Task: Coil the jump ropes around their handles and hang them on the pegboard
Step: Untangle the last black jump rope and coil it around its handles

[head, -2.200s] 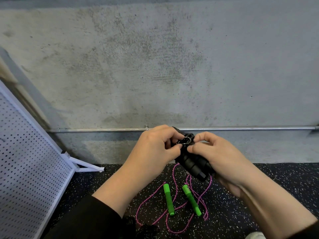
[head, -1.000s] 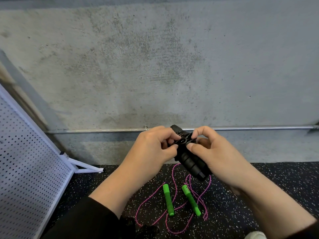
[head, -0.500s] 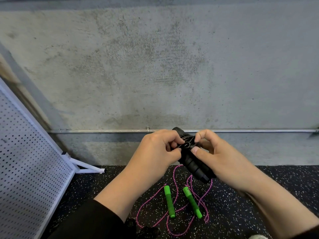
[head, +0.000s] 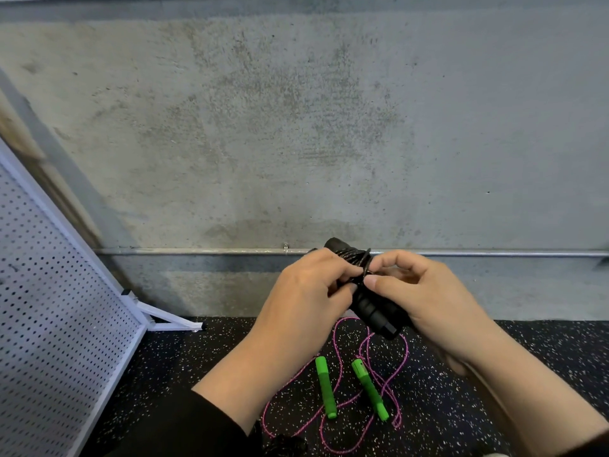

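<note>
Both hands clamp black handles [head: 372, 308], axis 11-to-5; left hand [head: 309, 291] and right hand [head: 425, 291] pinch cord; pegboard [head: 49, 308] at 9.

A black sleeve [head: 184, 427] covers the left forearm; the right looks bare.

Black handles [head: 375, 308] half-hidden by fingers [head: 339, 275]; pegboard [head: 49, 308] cropped.

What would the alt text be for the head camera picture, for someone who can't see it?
Two hands, left hand and right hand, hold a black jump rope with its cord wound around the handles, in front of a concrete wall. Below, a green-handled jump rope with pink cord lies loose on the speckled floor; a white pegboard leans at left.
</note>
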Tool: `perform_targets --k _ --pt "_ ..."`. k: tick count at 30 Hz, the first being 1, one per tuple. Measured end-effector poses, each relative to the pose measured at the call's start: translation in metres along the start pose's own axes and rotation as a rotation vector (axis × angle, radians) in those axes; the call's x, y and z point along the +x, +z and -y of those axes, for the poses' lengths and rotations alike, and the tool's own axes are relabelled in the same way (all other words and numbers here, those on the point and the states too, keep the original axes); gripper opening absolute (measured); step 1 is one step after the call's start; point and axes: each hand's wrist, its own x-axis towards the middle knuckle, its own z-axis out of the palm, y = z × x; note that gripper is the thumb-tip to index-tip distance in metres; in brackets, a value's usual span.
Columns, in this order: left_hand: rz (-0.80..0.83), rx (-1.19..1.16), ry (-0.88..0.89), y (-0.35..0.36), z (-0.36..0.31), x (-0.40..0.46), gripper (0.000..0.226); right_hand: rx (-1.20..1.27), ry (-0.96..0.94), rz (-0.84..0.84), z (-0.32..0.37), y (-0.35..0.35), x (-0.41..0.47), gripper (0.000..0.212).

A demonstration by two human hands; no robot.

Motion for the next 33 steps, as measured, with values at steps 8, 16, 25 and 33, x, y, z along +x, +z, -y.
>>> perform_targets --k 8,16,25,33 --pt "-0.035 0.018 0.052 0.005 0.004 0.001 0.023 -0.049 0.023 -0.020 -0.004 0.002 0.002 0.009" --pt "0.091 0.032 0.073 0.006 0.002 0.002 0.032 -0.189 0.072 -0.043 -0.007 0.002 -0.001 0.012" --pt "0.050 0.103 0.021 0.015 0.000 0.003 0.031 -0.376 0.064 -0.062 -0.010 0.009 0.000 0.016" --pt "0.139 0.236 0.066 0.006 0.003 0.005 0.036 -0.288 0.050 -0.054 -0.005 0.003 0.000 0.009"
